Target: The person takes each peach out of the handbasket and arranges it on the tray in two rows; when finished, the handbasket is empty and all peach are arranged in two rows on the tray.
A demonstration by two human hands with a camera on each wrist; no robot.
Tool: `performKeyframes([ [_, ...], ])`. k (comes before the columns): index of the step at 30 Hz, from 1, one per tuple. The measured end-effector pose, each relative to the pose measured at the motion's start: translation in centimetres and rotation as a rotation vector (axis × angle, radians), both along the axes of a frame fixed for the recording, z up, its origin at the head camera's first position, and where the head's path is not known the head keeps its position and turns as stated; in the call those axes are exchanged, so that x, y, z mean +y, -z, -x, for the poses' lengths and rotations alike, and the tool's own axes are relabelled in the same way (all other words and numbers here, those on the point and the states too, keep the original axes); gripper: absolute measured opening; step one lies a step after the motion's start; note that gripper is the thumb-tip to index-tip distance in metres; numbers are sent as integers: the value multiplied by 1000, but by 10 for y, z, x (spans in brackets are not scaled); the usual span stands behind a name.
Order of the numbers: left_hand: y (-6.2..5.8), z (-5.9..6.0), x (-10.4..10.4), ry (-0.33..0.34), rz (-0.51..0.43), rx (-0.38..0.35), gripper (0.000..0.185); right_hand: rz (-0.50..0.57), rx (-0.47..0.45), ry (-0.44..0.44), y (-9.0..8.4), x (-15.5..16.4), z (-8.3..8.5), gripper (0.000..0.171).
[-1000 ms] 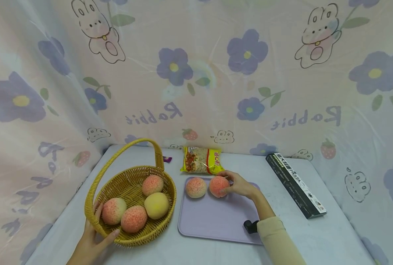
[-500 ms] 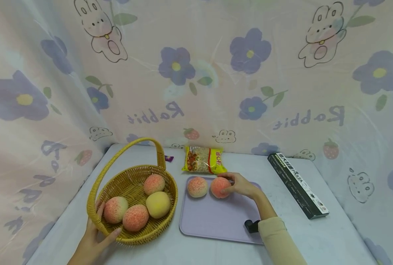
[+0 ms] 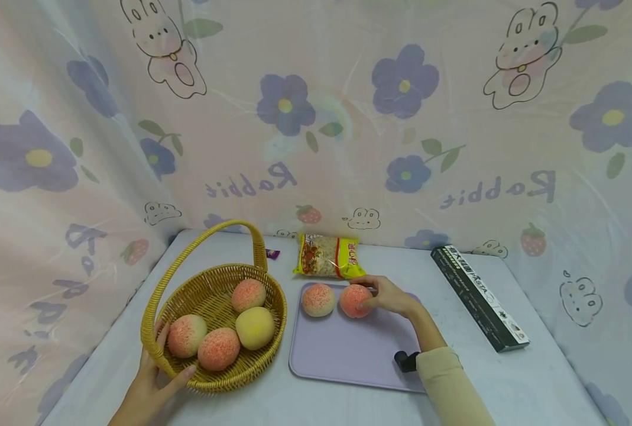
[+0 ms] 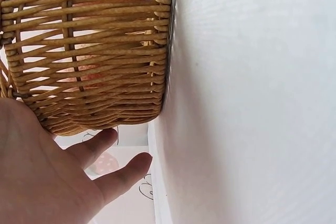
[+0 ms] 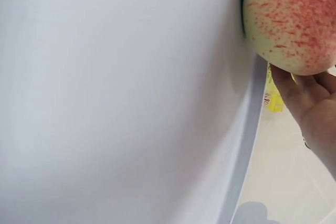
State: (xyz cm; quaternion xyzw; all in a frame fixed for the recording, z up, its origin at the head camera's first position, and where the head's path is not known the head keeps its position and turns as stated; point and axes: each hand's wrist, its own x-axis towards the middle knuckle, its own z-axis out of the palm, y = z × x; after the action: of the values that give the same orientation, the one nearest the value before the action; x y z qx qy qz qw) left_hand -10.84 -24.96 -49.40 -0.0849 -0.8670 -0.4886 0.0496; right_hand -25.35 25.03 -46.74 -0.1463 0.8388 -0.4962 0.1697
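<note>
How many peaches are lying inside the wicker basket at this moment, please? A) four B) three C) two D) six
A: the head view shows four peaches in the wicker basket, namely the far one, the yellow one and two near ones; the other two lie on the lilac tray, one under the right hand.

The desk (image 3: 507,378) is viewed from above by the head camera, facing twelve o'clock. The basket (image 4: 89,51) is seen close-up from the left wrist — the peach (image 5: 291,22) from the right; both are shared with the head view.
</note>
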Motion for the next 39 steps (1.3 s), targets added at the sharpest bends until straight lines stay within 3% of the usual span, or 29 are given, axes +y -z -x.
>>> performKeyframes([
  [7,3,0,0,11,-18,9,102,-5,29,-41,-6,-3,5,65],
  [11,3,-1,1,10,-23,0,102,1,92,-94,-25,-18,12,63],
  [16,2,-1,0,5,-22,-7,102,-23,179,-206,-58,-60,23,57],
  [24,2,0,1,13,-27,-26,103,-116,191,-444,-96,-152,26,52],
  [32,1,0,1,-3,-24,-43,102,-310,183,-595,-98,-214,31,60],
  [39,0,-2,2,3,-49,-40,103,-406,111,-573,-95,-243,37,65],
])
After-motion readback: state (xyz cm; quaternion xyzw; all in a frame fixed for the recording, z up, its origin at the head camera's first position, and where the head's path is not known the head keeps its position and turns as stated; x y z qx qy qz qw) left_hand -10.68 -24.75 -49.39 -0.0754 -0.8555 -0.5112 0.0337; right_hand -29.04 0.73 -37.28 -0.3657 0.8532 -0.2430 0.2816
